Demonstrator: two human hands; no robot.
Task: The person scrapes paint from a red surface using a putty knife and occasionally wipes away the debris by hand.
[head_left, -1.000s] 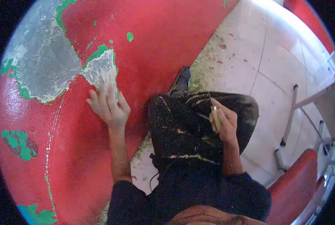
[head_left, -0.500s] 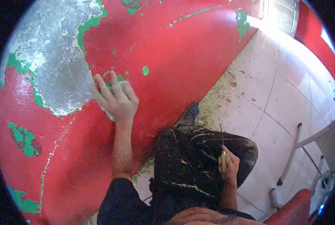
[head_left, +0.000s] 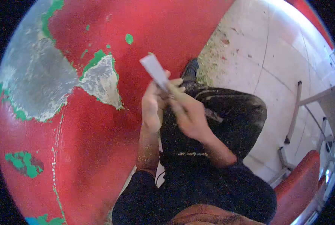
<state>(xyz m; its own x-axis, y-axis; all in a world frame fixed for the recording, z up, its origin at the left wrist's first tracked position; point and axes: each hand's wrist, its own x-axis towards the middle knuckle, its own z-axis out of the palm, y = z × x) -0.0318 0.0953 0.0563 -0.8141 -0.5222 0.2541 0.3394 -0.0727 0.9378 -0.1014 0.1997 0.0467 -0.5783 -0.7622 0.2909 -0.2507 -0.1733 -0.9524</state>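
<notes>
In front of my lap, my right hand (head_left: 192, 116) is wrapped round the handle of a scraper (head_left: 154, 69), whose flat pale blade points up and left. My left hand (head_left: 151, 108) is raised beside it, its fingers overlapping the base of the blade and partly hidden there. Motion smears both hands, and I cannot tell whether the left fingers grip the tool. To their left stands a red painted wall (head_left: 100, 150). A scraped patch (head_left: 103, 82) of bare grey shows on it, edged with green, and meets a larger grey patch (head_left: 36, 75).
Paint flakes (head_left: 216, 62) lie along the foot of the wall on the pale tiled floor (head_left: 280, 78). My bent leg (head_left: 235, 112) in dark, dusty trousers is below the hands. At right are a metal-legged frame (head_left: 295, 112) and a red chair back (head_left: 299, 187).
My left hand has come off the wall, baring the smaller scraped patch, and moved right to the scraper. The right hand has brought the scraper up and left. The view has shifted.
</notes>
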